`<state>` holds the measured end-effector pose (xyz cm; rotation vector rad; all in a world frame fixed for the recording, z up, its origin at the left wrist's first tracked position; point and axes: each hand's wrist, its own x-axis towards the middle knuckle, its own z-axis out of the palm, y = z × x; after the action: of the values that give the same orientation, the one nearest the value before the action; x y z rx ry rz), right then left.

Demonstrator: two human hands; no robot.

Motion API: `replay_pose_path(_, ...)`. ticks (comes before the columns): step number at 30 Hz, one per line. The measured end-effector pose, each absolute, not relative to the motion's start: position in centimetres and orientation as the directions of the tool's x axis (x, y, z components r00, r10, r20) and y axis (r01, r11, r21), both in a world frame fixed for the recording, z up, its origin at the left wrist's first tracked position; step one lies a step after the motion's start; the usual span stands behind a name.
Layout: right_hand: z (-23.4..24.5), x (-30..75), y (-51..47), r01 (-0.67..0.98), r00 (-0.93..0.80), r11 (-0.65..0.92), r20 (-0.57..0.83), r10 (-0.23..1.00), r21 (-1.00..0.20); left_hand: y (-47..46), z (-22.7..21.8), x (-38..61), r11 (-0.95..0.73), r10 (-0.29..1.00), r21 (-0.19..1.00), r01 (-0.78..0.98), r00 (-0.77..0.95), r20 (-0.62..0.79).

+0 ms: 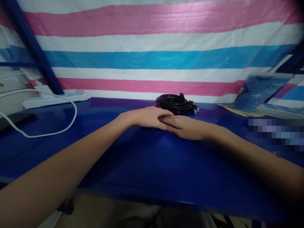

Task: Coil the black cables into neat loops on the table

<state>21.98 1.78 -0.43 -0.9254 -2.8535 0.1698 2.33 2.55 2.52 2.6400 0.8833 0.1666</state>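
Note:
My left hand (150, 117) and my right hand (186, 126) rest together on the blue tabletop (152, 164), overlapping at the fingers. The fingers of my left hand lie across those of my right, with a gap between its thumb and forefinger. Stretched toward the left, my right hand's fingers are partly hidden beneath it. Neither hand shows any object in it; both look relaxed and open. Just behind them sits a coiled black cable (174, 104) with a plug end at its right side, apart from the hands.
At the back left is a white power strip (57, 100) with a plugged-in charger (44, 90). Its white cord (75, 115) loops over the table near a dark flat device (16, 122). A blue printed packet (260, 93) leans at the right, behind a blurred-out item (280, 133). Striped sheeting hangs behind.

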Motion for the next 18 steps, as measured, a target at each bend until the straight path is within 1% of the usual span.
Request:
replay_pose_path(5, -0.61, 22.04, 1.96, 0.579, -0.796, 0.797, 0.091, 0.598, -0.171, 2.64, 2.44, 2.29, -0.746, 0.603, 0.351, 0.566, 0.798, -0.005)
replay_pose_path(14, -0.48, 22.01, 1.89, 0.575, -0.805, 0.806, 0.080, 0.588, -0.145, 2.67, 2.38, 2.29, -0.754, 0.596, 0.344, 0.560, 0.803, 0.000)
replay_pose_path(18, -0.48, 22.04, 1.90, 0.555, -0.817, 0.823, 0.106, 0.567, -0.123, 2.62, 2.44, 2.20, -0.749, 0.602, 0.344, 0.566, 0.799, -0.004)
